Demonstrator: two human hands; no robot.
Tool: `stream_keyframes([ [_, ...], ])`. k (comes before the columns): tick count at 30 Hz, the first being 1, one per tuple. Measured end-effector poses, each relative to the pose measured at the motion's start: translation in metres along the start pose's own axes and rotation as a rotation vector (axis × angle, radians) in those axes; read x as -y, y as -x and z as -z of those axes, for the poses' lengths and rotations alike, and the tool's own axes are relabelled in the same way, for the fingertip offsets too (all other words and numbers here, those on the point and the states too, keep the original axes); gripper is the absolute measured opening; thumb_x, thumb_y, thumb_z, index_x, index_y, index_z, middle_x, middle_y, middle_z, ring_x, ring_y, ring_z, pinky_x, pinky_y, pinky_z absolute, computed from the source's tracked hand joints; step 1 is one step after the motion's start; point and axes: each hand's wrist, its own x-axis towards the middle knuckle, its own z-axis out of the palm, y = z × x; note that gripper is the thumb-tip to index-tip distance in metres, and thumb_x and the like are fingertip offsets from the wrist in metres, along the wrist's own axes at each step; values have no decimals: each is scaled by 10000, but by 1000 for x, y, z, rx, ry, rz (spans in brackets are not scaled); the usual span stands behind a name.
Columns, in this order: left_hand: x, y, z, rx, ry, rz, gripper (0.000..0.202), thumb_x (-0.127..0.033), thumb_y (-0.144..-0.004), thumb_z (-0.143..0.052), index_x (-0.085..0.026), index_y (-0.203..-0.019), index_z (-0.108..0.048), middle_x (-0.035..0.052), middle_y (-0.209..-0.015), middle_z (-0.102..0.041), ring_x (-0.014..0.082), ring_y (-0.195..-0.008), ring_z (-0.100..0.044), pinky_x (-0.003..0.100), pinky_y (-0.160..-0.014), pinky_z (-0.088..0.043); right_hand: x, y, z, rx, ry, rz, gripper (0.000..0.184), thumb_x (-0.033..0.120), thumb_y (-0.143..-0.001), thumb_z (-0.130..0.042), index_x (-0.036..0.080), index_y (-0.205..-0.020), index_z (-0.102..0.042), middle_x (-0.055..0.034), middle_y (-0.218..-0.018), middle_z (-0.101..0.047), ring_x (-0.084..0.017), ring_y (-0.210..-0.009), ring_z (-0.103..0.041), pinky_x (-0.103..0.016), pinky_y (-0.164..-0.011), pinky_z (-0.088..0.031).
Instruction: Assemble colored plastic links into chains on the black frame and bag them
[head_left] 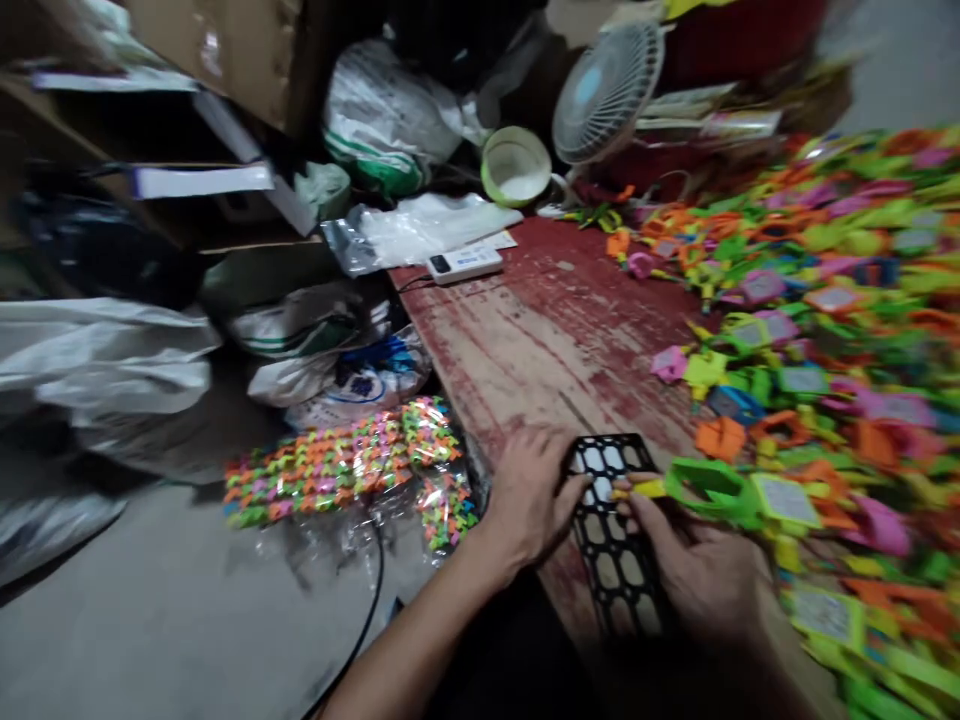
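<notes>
A black plastic grid tray [611,505] with rows of rounded openings lies at the near edge of the worn red table; white pieces show in some of its upper openings. My left hand [529,490] grips the tray's left side, thumb over the frame. Over the tray's right side, my right hand [694,565] is closed, thumb and fingers pinching a small yellow plastic piece [645,487]. Just beyond these fingers is a bright green plastic loop [705,485]; whether it joins the yellow piece is unclear. Blur hides finer detail.
Colourful plastic toy pieces [832,400] heap along the right of the red table [517,340]. A white device [465,264], plastic bags [420,225], a green-rimmed pot [516,165] and a fan [609,90] stand farther back. Bagged colourful pieces [337,465] lie lower left, near a black cable [375,590].
</notes>
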Motion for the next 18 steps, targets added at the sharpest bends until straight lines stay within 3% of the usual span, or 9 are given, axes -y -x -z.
stream_keyframes([
  [4,4,5,2,-9,28,25,349,-229,-914,-626,-153,-1252,-580,120,-1262,-685,309,-1265,-550,562,-1109,-409,4,1,-13,31,-218,-112,395,535,-800,-716,165,-931,-761,-120,-902,-774,-245,-745,-733,-349,-678,-633],
  [9,4,6,5,15,-15,50,393,-183,-892,-639,-182,-1276,-556,96,-1251,-695,309,-1280,-542,551,-1097,-428,14,5,-9,-18,-196,-117,331,472,-799,-733,173,-940,-760,-119,-914,-771,-244,-749,-727,-360,-710,-629],
  [13,7,5,5,-7,-7,73,534,-206,-883,-682,-195,-1375,-475,113,-1314,-668,289,-1259,-566,516,-1081,-452,42,-2,-8,-86,-218,-129,274,426,-787,-741,184,-914,-758,-88,-862,-770,-228,-727,-723,-348,-723,-622],
  [16,8,5,4,-18,38,109,710,-219,-839,-761,-231,-1447,-393,94,-1297,-685,279,-1230,-592,504,-1073,-457,60,-13,-16,-136,-248,-41,201,363,-773,-750,183,-861,-763,-84,-879,-782,-242,-783,-738,-339,-736,-622],
  [18,7,5,3,-37,65,136,804,-224,-809,-800,-236,-1475,-349,96,-1294,-688,281,-1217,-601,505,-1064,-460,59,-21,-26,-85,-231,-36,215,379,-784,-730,179,-854,-765,-92,-891,-786,-261,-837,-744,-339,-739,-616],
])
